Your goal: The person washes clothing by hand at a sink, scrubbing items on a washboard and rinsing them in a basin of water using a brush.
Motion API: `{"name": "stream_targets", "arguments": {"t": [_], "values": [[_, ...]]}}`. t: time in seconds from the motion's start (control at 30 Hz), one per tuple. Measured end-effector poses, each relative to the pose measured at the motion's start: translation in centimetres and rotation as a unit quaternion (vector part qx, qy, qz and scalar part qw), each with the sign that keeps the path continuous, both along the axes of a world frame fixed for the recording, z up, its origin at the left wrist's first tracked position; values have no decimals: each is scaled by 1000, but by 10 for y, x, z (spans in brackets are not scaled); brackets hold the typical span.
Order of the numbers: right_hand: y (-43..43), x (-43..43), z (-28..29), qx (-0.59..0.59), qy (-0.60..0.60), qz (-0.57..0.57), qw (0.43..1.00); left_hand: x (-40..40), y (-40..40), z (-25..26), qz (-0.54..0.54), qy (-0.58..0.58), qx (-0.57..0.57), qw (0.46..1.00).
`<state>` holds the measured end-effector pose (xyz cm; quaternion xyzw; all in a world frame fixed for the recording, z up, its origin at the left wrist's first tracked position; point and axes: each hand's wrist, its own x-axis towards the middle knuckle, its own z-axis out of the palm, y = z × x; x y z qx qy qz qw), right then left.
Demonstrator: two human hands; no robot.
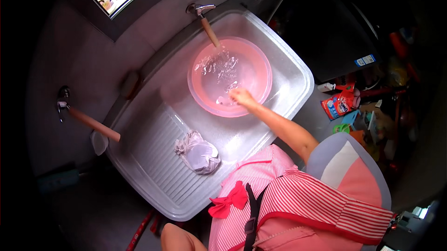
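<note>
My right hand [241, 97] is over the near side of a pink plastic basin [264, 76], its fingers curled and partly blurred. Whether it holds anything does not show. Water runs into the basin from a tap [202, 7] through a tan hose [210, 32], and the surface ripples. A small whitish patch lies in the water beside my fingers. The basin stands in a grey laundry sink [297, 69]. A bunched, pale lilac cloth [202, 155] lies at the edge of its ribbed washboard [160, 167]. My left hand is out of view; only part of that arm shows at the bottom.
A second tap [63, 103] with a pinkish hose [96, 125] is on the wall at left. What looks like a brush [131, 84] rests on the sink's back ledge. Detergent bags [338, 104], a white bottle [326, 87] and a green container [341, 128] stand right of the sink.
</note>
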<state>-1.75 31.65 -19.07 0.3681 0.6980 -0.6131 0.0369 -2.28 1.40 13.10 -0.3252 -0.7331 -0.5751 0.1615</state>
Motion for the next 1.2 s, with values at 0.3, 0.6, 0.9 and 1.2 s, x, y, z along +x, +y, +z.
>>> {"name": "stream_targets", "arguments": {"t": [0.3,0.6,0.9,1.2], "values": [[35,-22,-16,-382,-38,-93,919,7,-4,3,10,1,-4,1000],[-111,-59,104,-203,-31,424,882,13,-1,9,13,-1,-2,1000],[-212,-41,44,321,184,505,780,5,-24,44,49,49,55,996],[-197,-65,14,147,198,319,915,42,-42,-224,125,-384,-424,811]]}}
